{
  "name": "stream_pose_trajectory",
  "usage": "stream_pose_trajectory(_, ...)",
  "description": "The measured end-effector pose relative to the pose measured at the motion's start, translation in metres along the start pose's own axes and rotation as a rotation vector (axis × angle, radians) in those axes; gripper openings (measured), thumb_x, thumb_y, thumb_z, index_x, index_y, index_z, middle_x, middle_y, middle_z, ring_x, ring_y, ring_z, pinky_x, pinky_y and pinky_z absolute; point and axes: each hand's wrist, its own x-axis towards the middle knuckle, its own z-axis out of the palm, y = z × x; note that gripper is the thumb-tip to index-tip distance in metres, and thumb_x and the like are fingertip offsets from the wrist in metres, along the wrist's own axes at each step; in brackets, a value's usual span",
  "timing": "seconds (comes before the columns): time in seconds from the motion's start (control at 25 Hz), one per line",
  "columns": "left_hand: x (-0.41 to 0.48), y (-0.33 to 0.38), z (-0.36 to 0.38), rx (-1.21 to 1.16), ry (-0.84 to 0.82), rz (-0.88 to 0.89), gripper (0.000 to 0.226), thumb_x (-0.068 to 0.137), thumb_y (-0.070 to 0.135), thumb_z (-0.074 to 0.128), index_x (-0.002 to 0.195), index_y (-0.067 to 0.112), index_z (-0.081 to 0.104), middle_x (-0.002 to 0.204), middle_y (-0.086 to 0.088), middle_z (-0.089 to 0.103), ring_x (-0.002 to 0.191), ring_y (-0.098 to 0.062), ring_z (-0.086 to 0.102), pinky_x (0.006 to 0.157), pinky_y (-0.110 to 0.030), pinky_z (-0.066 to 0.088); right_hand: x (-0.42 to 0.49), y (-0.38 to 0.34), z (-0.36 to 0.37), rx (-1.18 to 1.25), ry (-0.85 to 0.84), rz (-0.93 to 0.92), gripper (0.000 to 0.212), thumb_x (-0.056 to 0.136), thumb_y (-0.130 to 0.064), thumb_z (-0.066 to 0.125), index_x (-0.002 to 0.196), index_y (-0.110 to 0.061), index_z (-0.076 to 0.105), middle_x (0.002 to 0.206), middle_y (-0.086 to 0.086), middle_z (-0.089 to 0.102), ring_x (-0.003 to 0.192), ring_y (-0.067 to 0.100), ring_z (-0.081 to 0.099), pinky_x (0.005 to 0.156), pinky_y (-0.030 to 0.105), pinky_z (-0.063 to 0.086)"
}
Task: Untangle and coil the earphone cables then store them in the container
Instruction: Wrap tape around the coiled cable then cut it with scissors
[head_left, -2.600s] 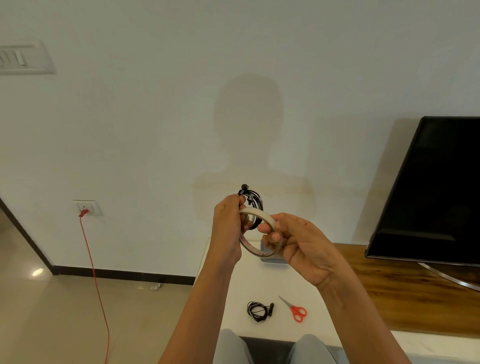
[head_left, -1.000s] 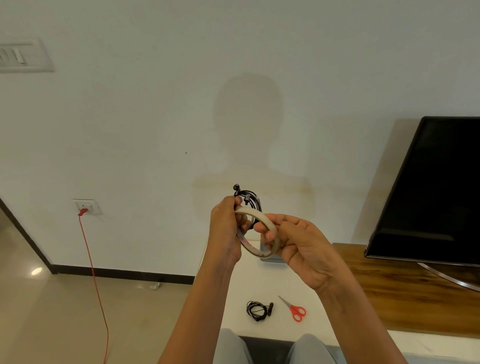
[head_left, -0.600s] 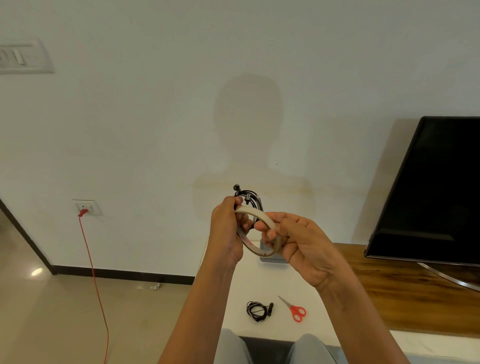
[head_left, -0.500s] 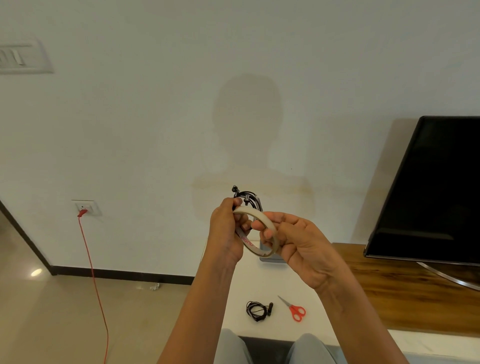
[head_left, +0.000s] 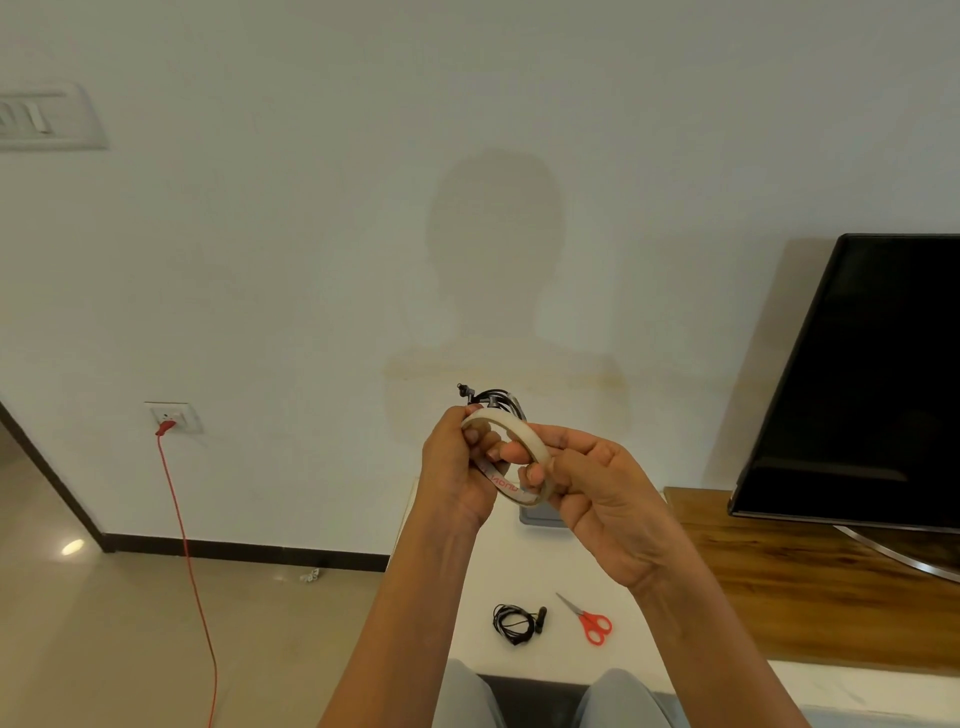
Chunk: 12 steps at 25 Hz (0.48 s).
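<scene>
Raised in front of me, my left hand (head_left: 454, 467) grips a coiled black earphone cable (head_left: 493, 402), whose loops and one earbud stick up above its fingers. Its fingers also touch a beige roll of tape (head_left: 524, 439). My right hand (head_left: 592, 483) holds the roll's right side, fingers curled round the ring and thumb on its rim. A second coiled black earphone (head_left: 517, 622) lies on the white table (head_left: 483, 571) below. Behind my right hand a grey container (head_left: 537, 517) shows only as a corner.
Red-handled scissors (head_left: 589, 621) lie right of the coiled earphone on the table. A black TV (head_left: 862, 384) stands on a wooden surface (head_left: 779, 582) to the right. A red cord (head_left: 189, 566) hangs from a wall socket at left. My knees show at the bottom edge.
Both hands stay raised together with the cable and tape roll. The right hand's fingers have shifted slightly along the tape roll; nothing was let go.
</scene>
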Motion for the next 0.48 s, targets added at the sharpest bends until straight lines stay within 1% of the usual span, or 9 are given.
stream_pose_trajectory(0.12,-0.005,-0.003,0.002,0.068,-0.017,0.045,0.038,0.090,0.009,0.044,0.053,0.015,0.038,0.044,0.003,0.030,0.039,-0.011,0.028,0.048,-0.026,0.028,0.001,0.002,0.001,-0.008,0.047,0.009,0.042,0.090,0.010,0.040,0.077,-0.009,0.076,0.076,0.011,0.070,0.055,0.009,0.055,0.067,0.020,0.054)
stream_pose_trajectory(0.2,-0.007,-0.002,0.001,0.192,-0.047,0.134,0.036,0.092,0.009,0.044,0.056,0.013,0.042,0.043,0.003,0.034,0.037,-0.010,0.035,0.046,-0.023,0.034,0.003,0.002,0.000,-0.026,0.087,0.020,0.038,0.092,0.003,0.043,0.075,-0.009,0.075,0.073,0.010,0.070,0.052,0.010,0.052,0.068,0.025,0.052)
stream_pose_trajectory(0.28,-0.007,0.003,-0.004,0.454,-0.121,0.296,0.031,0.094,0.009,0.040,0.064,0.011,0.047,0.045,0.003,0.043,0.043,-0.012,0.042,0.045,-0.020,0.040,0.006,0.000,-0.005,-0.076,0.132,0.038,0.038,0.093,-0.002,0.045,0.071,-0.012,0.076,0.071,0.008,0.070,0.050,0.009,0.048,0.069,0.032,0.041)
stream_pose_trajectory(0.36,-0.006,0.010,-0.008,0.742,-0.209,0.457,0.030,0.096,0.010,0.037,0.067,0.009,0.046,0.049,0.005,0.049,0.049,-0.011,0.048,0.050,-0.017,0.043,0.007,-0.001,-0.009,-0.162,0.160,0.056,0.039,0.092,-0.006,0.048,0.069,-0.016,0.076,0.070,0.005,0.071,0.052,0.011,0.047,0.067,0.033,0.029)
stream_pose_trajectory(0.4,-0.007,0.012,-0.009,0.841,-0.250,0.510,0.031,0.097,0.010,0.037,0.068,0.008,0.045,0.051,0.005,0.050,0.050,-0.010,0.048,0.051,-0.016,0.043,0.007,-0.002,-0.010,-0.192,0.166,0.065,0.038,0.091,-0.007,0.049,0.068,-0.017,0.077,0.069,0.005,0.071,0.054,0.012,0.047,0.067,0.032,0.028)
stream_pose_trajectory(0.48,-0.010,0.013,-0.007,0.955,-0.302,0.586,0.030,0.098,0.011,0.038,0.069,0.007,0.045,0.056,0.002,0.046,0.050,-0.010,0.046,0.050,-0.016,0.040,0.006,-0.002,-0.010,-0.201,0.173,0.081,0.038,0.091,-0.006,0.050,0.068,-0.017,0.078,0.070,0.006,0.071,0.056,0.013,0.050,0.067,0.032,0.031)
